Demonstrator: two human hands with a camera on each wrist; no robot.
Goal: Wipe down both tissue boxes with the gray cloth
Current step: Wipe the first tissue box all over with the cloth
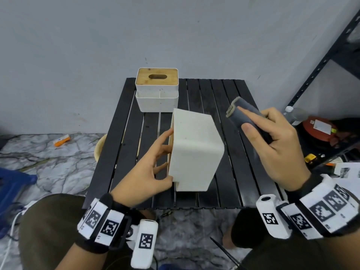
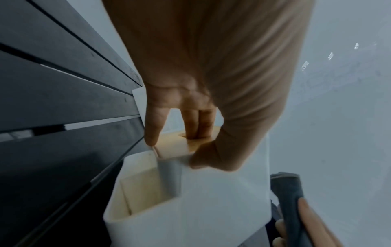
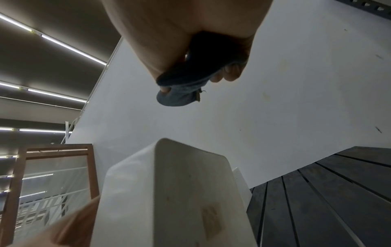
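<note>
A white tissue box [image 1: 194,149] lies tipped on its side at the middle of the black slatted table [image 1: 239,172]. My left hand [image 1: 163,158] grips it from the left: two fingers [image 2: 198,123] reach into the slot of its wooden lid [image 2: 173,147] and the thumb presses the white side. My right hand [image 1: 272,133] holds the rolled gray cloth [image 1: 245,117] in the air, up and to the right of this box and apart from it. The cloth [image 3: 180,86] hangs above the box [image 3: 180,192]. A second white tissue box [image 1: 156,86] with a bamboo lid stands upright at the table's back left.
A black metal shelf [image 1: 321,61] stands to the right, with a bottle [image 1: 296,114], a red container [image 1: 319,127] and papers [image 1: 348,172] near it. A grey wall runs right behind the table. A blue object [image 1: 13,182] sits on the marble floor at left.
</note>
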